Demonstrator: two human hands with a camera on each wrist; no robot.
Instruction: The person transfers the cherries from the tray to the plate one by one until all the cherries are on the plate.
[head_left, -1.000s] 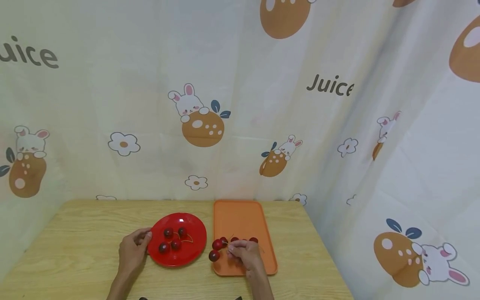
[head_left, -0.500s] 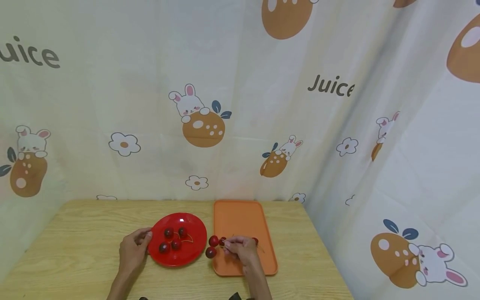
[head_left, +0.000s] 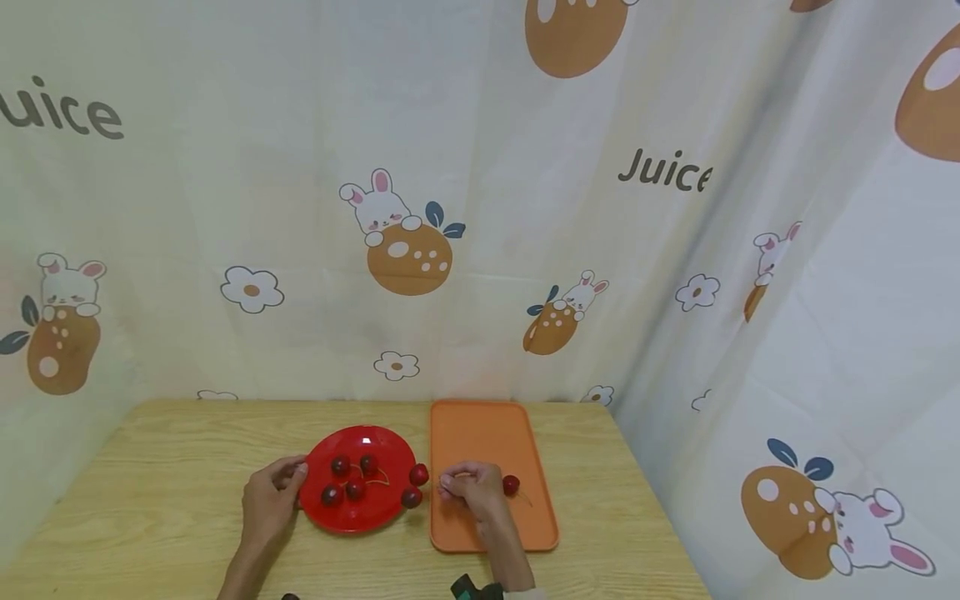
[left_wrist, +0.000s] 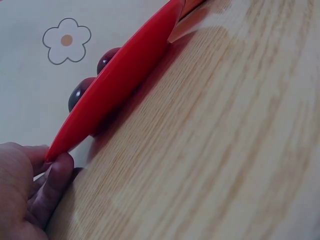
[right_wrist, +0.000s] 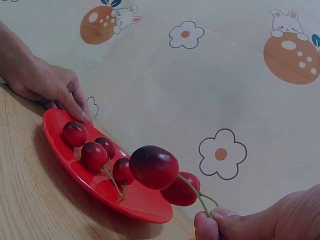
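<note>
My left hand (head_left: 270, 500) pinches the left rim of a red plate (head_left: 360, 518), thumb and fingers on either side of the edge in the left wrist view. Several dark red cherries (right_wrist: 93, 156) with green stems lie on the plate. Between thumb and fingertip, my right hand (head_left: 480, 493) pinches the joined green stems of a pair of cherries (right_wrist: 153, 167). In the head view this pair overlaps the plate's right rim, while the hand itself is over the orange tray (head_left: 480, 429).
One cherry (head_left: 511, 485) with its stem lies on the tray, just right of my right hand. Plate and tray stand side by side on a wooden table (head_left: 202, 467). A printed curtain (head_left: 300, 208) hangs behind the table and along its right side.
My right hand has moved left with the pair of cherries, from over the tray to the plate's right rim. The tray's cherry behind that hand now shows fully. My left hand stays at the plate.
</note>
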